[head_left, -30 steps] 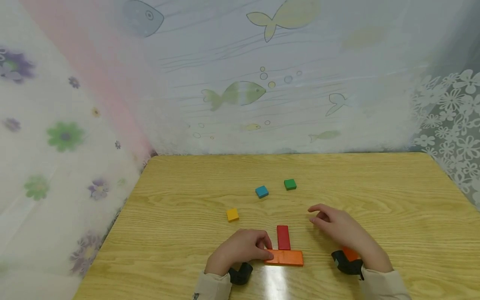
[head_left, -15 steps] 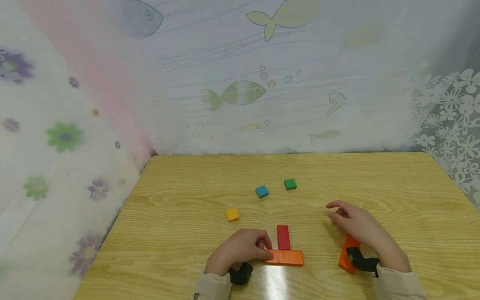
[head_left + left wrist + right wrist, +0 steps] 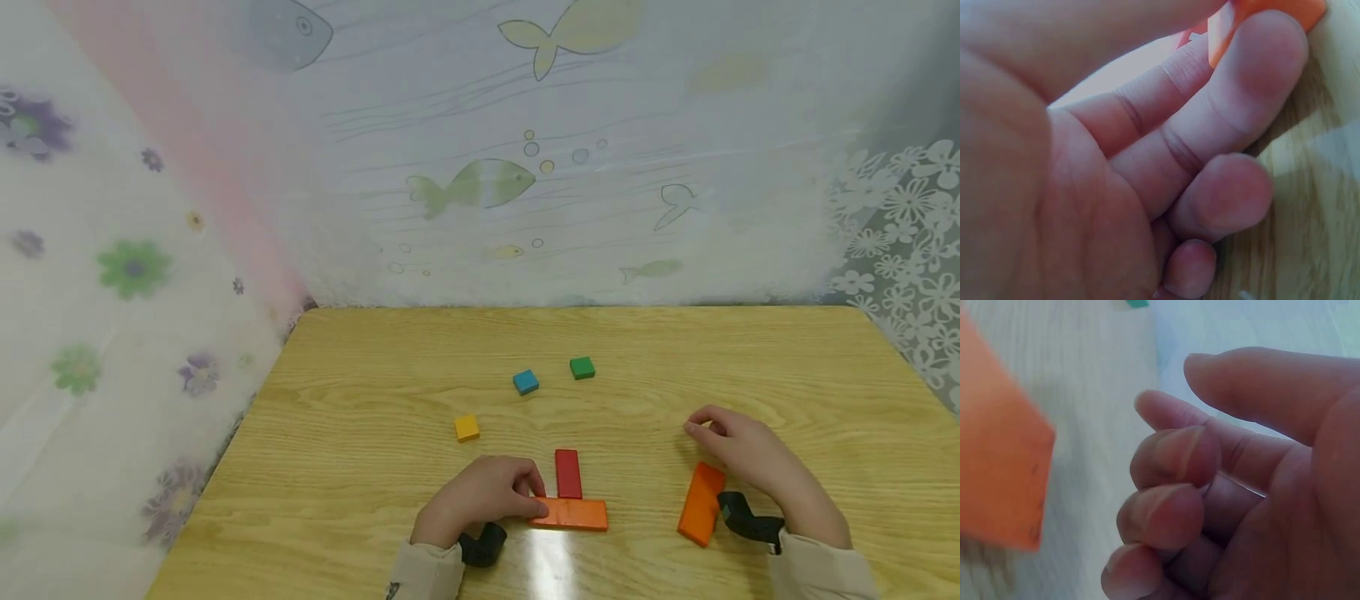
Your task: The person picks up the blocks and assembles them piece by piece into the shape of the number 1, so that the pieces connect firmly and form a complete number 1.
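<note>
My left hand [image 3: 480, 498] holds the left end of an orange rectangular block [image 3: 576, 514] between thumb and fingers. A corner of that orange block [image 3: 1307, 11] shows by the fingertips in the left wrist view. Directly behind it lies a red block [image 3: 567, 473], set end-on to its far long side. My right hand [image 3: 757, 454] hangs over the table on the right with loosely bent fingers and nothing in them. Beside its wrist a second orange block [image 3: 701, 505] lies at a slant; in the right wrist view this orange block [image 3: 1000, 450] sits apart from the fingers.
A yellow square block [image 3: 467, 428], a blue one [image 3: 526, 382] and a green one [image 3: 582, 367] lie farther back on the wooden table [image 3: 360, 367]. Patterned curtains [image 3: 465, 108] stand behind the table and along its left side.
My right hand has drawn away to the right, uncovering the second orange block; its thumb and index finger have come closer together. My left hand and the block it holds have stayed put.
</note>
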Motion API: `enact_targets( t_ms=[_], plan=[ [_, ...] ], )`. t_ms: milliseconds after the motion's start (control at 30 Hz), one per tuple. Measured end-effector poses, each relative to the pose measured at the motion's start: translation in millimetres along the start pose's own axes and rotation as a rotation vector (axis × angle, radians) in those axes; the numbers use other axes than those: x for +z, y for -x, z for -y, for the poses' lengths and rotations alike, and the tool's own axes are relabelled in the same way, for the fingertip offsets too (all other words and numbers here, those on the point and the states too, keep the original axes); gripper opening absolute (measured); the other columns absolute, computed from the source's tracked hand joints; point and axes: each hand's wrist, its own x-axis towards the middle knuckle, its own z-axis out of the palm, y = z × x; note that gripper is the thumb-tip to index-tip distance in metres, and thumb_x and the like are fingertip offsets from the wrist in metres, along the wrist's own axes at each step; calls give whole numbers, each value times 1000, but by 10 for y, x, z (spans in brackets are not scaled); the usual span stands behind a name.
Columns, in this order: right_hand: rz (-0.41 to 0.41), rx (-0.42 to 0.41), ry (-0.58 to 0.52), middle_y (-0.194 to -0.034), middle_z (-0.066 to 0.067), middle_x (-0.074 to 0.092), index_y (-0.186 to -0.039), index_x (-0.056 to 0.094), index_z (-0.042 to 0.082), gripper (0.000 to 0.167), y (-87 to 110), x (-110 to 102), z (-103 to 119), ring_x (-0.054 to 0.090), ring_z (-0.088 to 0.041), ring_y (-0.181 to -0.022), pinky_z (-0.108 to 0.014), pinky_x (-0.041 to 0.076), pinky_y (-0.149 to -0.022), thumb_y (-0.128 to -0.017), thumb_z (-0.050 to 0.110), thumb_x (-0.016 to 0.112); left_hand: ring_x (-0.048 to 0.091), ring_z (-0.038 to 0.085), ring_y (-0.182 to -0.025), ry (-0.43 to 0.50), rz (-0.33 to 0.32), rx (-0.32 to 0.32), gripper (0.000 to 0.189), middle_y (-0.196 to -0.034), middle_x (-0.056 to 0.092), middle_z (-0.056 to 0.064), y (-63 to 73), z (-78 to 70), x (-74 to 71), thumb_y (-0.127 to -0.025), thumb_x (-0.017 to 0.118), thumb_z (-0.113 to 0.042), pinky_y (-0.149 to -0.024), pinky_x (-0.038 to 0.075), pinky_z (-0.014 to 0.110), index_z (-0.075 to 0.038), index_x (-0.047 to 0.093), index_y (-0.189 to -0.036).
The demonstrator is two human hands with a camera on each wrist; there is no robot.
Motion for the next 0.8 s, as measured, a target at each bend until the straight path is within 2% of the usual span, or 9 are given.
enact_targets(
  t_ms=[467, 500, 600, 700, 800],
  plan=[
    [12, 22, 43, -95, -11, 60, -103, 58, 3, 42, 32, -18, -287, 55, -22, -82, -40, 42, -68, -92, 40, 44, 47, 4, -57, 13, 9, 10, 16, -64, 54, -11, -12, 0, 6, -78, 68, -35, -55, 38, 22, -22, 61, -85],
    [20, 25, 37, -94, -10, 60, -103, 58, 3, 41, 39, -19, -298, 54, -21, -81, -39, 41, -67, -92, 40, 44, 47, 4, -57, 13, 8, 9, 16, -64, 54, -11, -12, 0, 6, -78, 68, -35, -55, 38, 22, -22, 61, -84],
    [55, 55, -26, -75, -5, 57, -103, 56, 3, 42, 50, -14, -324, 51, -17, -65, -33, 40, -59, -91, 42, 46, 47, 4, -57, 12, 7, 8, 16, -64, 54, -11, -8, 0, 4, -78, 68, -35, -55, 38, 22, -22, 61, -84],
    [103, 87, -119, -58, -2, 47, -104, 52, 2, 44, 51, -3, -330, 41, -15, -49, -30, 36, -49, -89, 43, 49, 47, 4, -57, 11, 5, 4, 15, -64, 54, -11, -5, 2, 0, -78, 68, -35, -55, 38, 22, -22, 61, -84],
    [148, 121, -179, -54, -2, 46, -103, 49, 1, 46, 44, 1, -294, 40, -14, -45, -29, 37, -46, -87, 44, 52, 47, 4, -57, 12, 2, -3, 15, -64, 54, -11, 0, -5, -4, -78, 68, -35, -55, 38, 22, -23, 61, -84]
  ],
)
